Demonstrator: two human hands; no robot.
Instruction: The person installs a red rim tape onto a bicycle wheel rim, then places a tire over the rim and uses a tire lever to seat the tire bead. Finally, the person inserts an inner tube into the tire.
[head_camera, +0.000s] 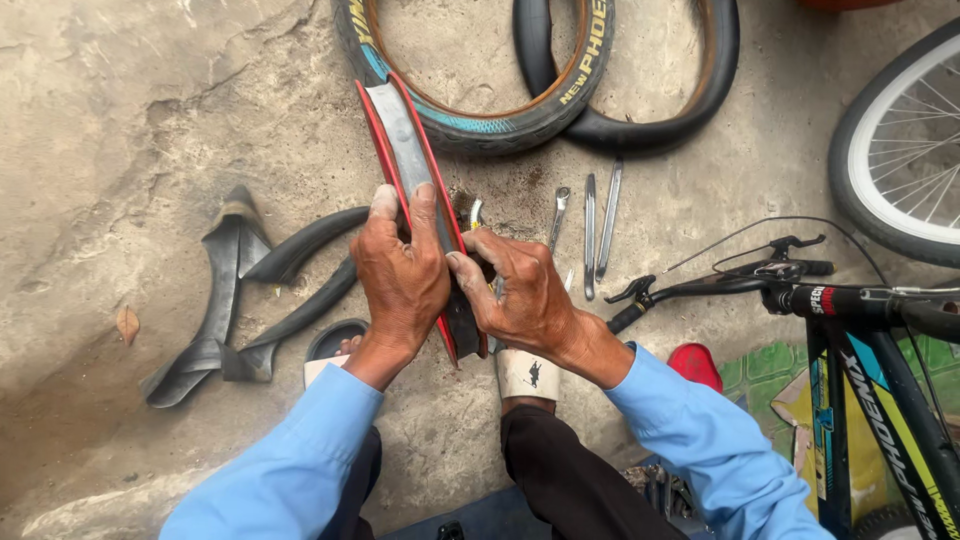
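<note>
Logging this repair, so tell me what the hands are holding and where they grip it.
Both hands, left hand and right hand, hold a red bicycle rim on edge, gripping opposite sides of its lower part.

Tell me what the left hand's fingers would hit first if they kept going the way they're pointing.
The left hand grips the red rim, fingers pointing away from the person. Straight on, they would probably meet the tyre with the tan and blue stripe, though depth is hard to judge.
</note>
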